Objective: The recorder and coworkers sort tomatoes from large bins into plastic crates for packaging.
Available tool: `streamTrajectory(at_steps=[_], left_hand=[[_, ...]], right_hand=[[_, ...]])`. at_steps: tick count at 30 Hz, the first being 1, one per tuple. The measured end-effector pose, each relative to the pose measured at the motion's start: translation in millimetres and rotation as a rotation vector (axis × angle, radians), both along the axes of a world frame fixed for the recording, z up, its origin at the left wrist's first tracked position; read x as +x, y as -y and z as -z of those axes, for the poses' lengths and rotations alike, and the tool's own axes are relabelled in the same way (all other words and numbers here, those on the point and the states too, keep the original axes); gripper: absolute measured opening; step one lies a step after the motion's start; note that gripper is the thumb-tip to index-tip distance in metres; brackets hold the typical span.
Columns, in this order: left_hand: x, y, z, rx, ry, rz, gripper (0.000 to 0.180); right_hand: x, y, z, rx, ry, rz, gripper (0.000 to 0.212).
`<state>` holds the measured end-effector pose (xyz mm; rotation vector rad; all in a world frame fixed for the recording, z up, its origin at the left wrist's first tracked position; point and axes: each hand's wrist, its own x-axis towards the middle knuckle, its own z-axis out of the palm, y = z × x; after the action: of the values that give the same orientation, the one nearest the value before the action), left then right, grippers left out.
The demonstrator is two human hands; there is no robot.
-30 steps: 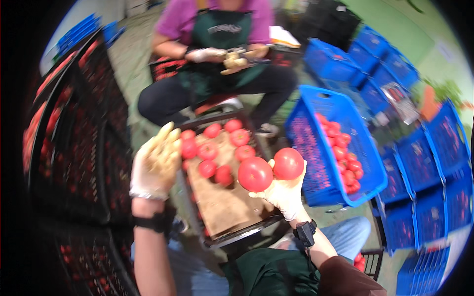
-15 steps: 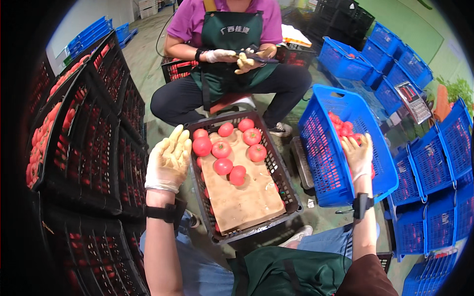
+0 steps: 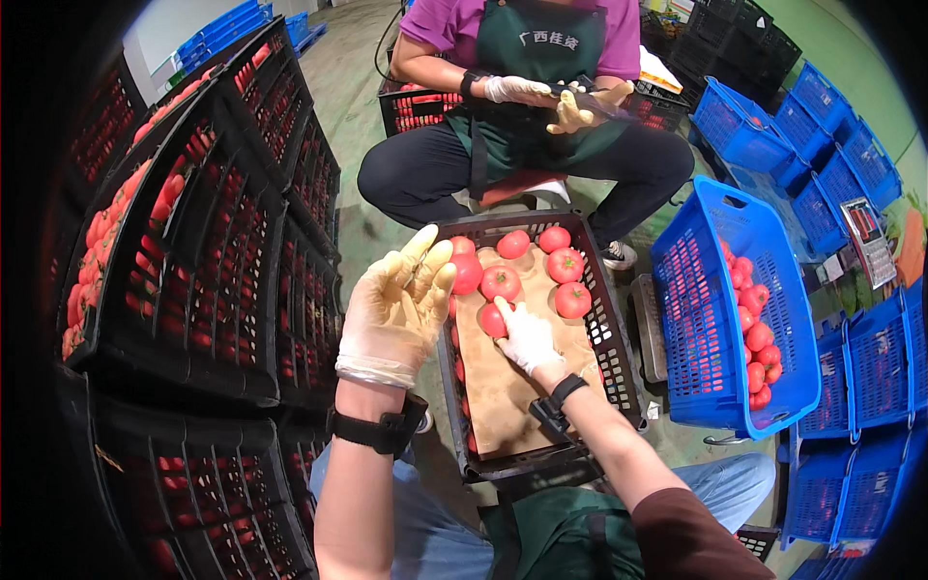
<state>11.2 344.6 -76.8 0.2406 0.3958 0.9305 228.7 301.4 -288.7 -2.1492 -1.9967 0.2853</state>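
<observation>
Both my hands wear thin whitish-yellow gloves. My left hand [image 3: 398, 307] is raised by the crate's left side, palm showing and fingers apart, with nothing in it. Reaching into the black crate [image 3: 616, 360], my right hand [image 3: 528, 340] has its fingers around a tomato [image 3: 493, 319]. Its palm hides whatever lies beneath. Brown paper [image 3: 498, 416] lines the crate over a lower layer of tomatoes. Several red tomatoes sit on the paper's far part, one ripe tomato [image 3: 501, 282] just beyond my right fingers.
A blue basket [image 3: 681, 338] with tomatoes stands tilted at the right. Stacked black crates [image 3: 208, 280] of tomatoes rise at the left. Across from me sits a person [image 3: 541, 77] in a green apron, holding something dark. More blue baskets [image 3: 822, 106] and a scale [image 3: 867, 242] are at the far right.
My right hand has moved left from the blue basket into the black crate, onto a tomato. My left hand stays raised and empty. The view has shifted left.
</observation>
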Motion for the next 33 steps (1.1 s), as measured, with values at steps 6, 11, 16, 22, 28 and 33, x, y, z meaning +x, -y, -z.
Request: streamTrajectory(at_steps=[6,11,16,22,28,33], left_hand=[[3,-4,1,0.011,-0.016,-0.006,0.051],[15,-8,16,0.061,-0.022,0.045,0.048],[22,1,11,0.131,-0.182,0.029,0.049],[21,5,14,0.039,-0.186,0.061,0.047],[16,7,10,0.03,-0.179,0.049,0.046],[6,8,6,-0.037,-0.181,0.022,0.044]], right_hand=[[32,23,5,0.093,-0.955,0.216,0.058],[45,95,-42,-0.243,-2.169,0.516,0.055],[92,135,-126,0.048,-2.354,0.361,0.058],[240,160,-199,0.712,-2.514,0.655,0.038],[317,163,-185,0.949,-1.698,0.663,0.066],[175,58,-127,0.559,-1.275,0.489,0.046]])
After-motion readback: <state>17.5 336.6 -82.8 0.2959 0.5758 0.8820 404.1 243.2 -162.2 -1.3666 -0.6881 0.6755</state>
